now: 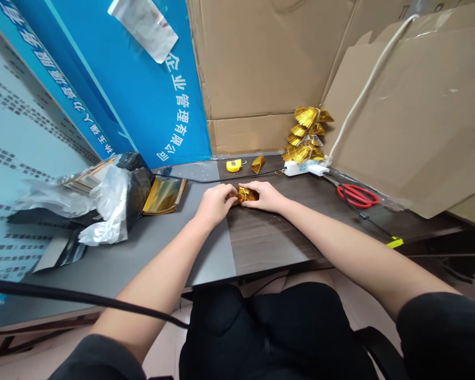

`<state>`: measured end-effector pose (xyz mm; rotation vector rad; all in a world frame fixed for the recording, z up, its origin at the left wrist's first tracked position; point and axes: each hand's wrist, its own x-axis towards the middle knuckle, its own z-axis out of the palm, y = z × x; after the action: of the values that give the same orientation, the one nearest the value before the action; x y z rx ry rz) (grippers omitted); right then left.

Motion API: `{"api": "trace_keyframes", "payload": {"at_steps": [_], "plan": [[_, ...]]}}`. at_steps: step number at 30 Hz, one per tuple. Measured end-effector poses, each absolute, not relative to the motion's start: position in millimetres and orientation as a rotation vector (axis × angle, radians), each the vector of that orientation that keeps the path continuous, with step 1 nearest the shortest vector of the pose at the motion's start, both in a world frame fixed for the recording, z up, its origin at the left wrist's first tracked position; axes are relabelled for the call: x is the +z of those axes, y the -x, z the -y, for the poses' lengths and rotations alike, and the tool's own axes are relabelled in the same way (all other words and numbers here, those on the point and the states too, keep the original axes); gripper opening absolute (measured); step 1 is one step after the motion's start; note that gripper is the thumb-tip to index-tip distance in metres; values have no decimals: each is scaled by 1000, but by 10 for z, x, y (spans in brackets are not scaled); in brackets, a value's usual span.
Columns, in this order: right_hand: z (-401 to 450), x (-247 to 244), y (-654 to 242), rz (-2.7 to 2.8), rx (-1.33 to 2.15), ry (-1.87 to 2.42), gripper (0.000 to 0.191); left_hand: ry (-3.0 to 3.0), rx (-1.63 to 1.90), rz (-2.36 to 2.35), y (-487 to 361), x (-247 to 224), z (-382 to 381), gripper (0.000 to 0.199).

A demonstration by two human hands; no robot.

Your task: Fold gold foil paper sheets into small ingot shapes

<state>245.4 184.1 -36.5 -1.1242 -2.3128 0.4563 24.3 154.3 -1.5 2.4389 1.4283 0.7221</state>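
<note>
One gold bundle (pixel 247 196) rests on the counter (pixel 269 235) between the two palms: the left hand (pixel 217 203) pinches its near edge, while the right hand (pixel 267 196) clasps the other end, thumb opposite fingers. Light, even pressure should suit its thin folds, which probably crease easily.

Premises present as a small makeshift workshop – a craft station rather than a home or kitchen. The worktop (pixel 269 240), part grey and part dark wood-grain, is backed by large cardboard sheets (pixel 269 58) and a blue panel (pixel 134 89) bearing white Chinese company lettering. Tools and materials noted on it: red-handled scissors (pixel 358 198), a yellow tape measure (pixel 234 165), a white power strip (pixel 296 168), a stack of gold sheets (pixel 163 196) and tiered gold folded pieces (pixel 301 154) – consistent with handwork.
</note>
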Motion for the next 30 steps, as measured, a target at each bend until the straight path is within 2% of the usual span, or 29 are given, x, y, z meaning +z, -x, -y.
{"api": "trace_keyframes", "payload": {"at_steps": [11, 19, 28, 30], "plan": [[-1887, -441, -2479, 2309, 440, 1057, 61, -2461, 888, -1336, -333, -140, -1586, 11], [-1914, -416, -2550, 2360, 487, 939, 63, -2464, 946, -1273, -344, -177, -1583, 9], [-1902, -342, -2578, 2387, 517, 827, 58, -2483, 916, -1215, -333, -156, -1547, 4], [-1900, -349, -2567, 2375, 513, 827, 55, -2485, 901, -1210, -335, -151, -1541, 9]]}}
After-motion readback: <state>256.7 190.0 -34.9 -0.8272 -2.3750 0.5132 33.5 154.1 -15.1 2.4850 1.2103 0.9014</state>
